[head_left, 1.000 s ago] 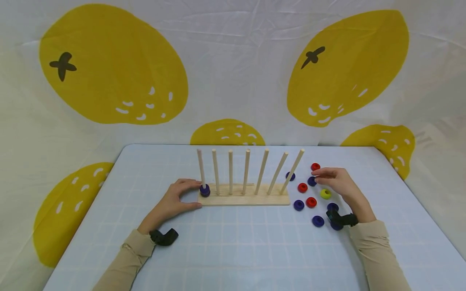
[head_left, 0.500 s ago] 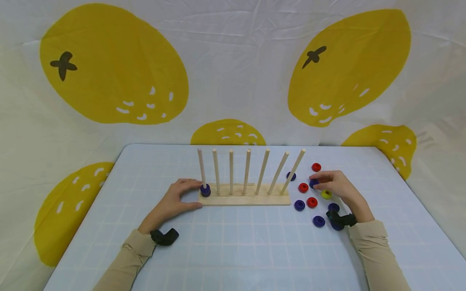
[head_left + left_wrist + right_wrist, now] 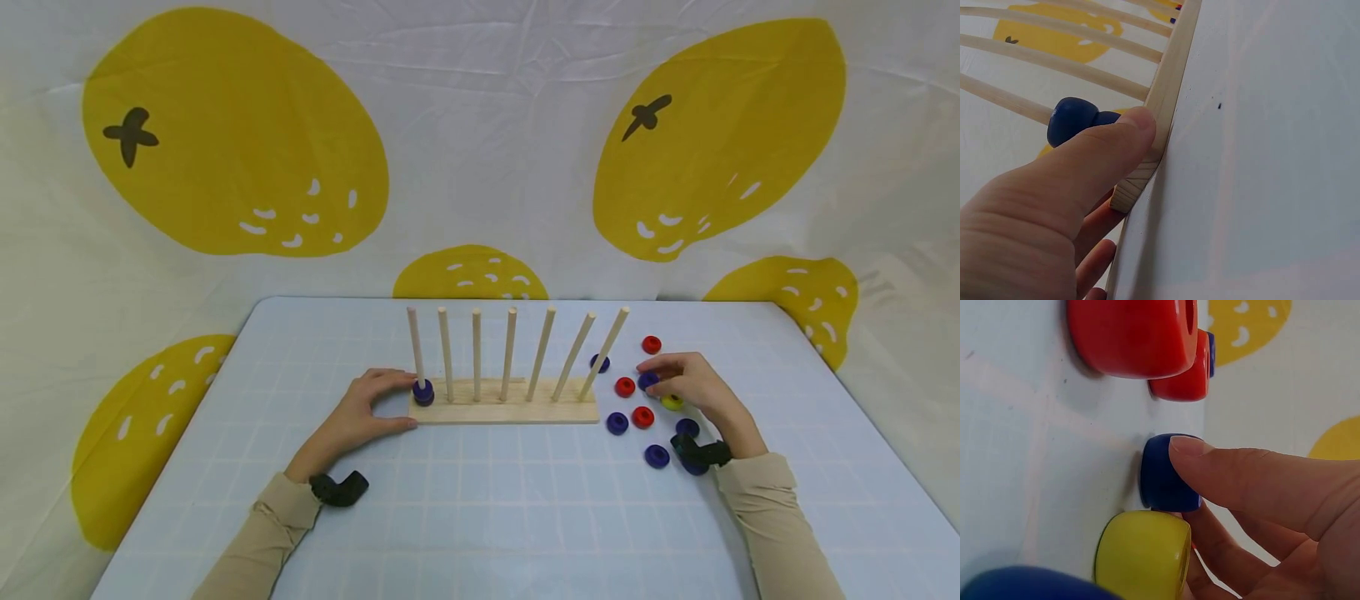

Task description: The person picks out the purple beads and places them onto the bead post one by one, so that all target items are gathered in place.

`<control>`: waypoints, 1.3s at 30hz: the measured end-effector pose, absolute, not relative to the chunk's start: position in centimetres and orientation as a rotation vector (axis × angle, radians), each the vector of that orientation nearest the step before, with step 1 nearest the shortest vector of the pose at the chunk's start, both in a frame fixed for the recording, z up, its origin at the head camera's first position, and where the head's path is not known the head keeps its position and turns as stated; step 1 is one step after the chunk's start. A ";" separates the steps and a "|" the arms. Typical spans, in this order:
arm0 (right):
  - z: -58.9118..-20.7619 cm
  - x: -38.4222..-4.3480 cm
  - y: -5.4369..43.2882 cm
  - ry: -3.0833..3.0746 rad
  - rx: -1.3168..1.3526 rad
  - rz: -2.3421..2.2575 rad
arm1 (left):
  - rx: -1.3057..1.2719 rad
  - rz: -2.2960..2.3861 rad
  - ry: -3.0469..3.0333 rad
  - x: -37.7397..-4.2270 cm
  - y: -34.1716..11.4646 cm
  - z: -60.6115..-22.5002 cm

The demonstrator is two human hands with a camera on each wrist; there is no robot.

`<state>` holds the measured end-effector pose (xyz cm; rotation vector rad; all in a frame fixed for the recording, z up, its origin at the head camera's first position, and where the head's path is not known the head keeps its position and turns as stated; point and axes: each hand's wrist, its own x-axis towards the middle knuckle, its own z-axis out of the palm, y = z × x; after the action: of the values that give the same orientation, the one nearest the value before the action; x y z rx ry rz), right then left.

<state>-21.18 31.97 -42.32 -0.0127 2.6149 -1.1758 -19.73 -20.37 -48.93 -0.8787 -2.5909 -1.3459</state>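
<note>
In the head view a wooden peg stand (image 3: 502, 412) lies lengthwise, with several upright pegs. Two dark blue rings (image 3: 423, 392) are stacked at the foot of its leftmost peg. My left hand (image 3: 363, 412) grips the stand's left end, the thumb (image 3: 1125, 137) on the front edge of the base and the fingers behind. At the right my right hand (image 3: 697, 385) pinches a blue ring (image 3: 1163, 478) between thumb and fingers, at or close to the table surface. Just beside this ring, a yellow ring (image 3: 1141, 550) lies partly under the hand.
Red rings (image 3: 625, 387) and more blue rings (image 3: 617, 423) lie scattered right of the stand. One blue ring (image 3: 600, 363) sits behind the rightmost peg. Another blue ring (image 3: 695, 467) is partly hidden under the right wrist camera (image 3: 701, 451). A lemon-print cloth (image 3: 480, 167) hangs behind the table.
My right hand has come down and slightly left onto the blue ring and now pinches it; that ring has shifted a little nearer. My left hand stays in place on the stand.
</note>
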 end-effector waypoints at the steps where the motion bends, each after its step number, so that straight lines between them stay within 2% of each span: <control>1: -42.3 -21.2 31.9 2.616 -0.009 -1.174 | -0.878 -1.344 -2.592 -19.7 -20.4 -48.9; 39: -39.3 -20.0 30.9 2.669 0.007 -1.187 | -0.876 -1.358 -2.609 -19.7 -20.4 -48.7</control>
<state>-20.02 30.94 -39.26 0.0072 2.6690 -1.1874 -19.68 -20.37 -48.69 -0.8763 -2.6089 -1.3580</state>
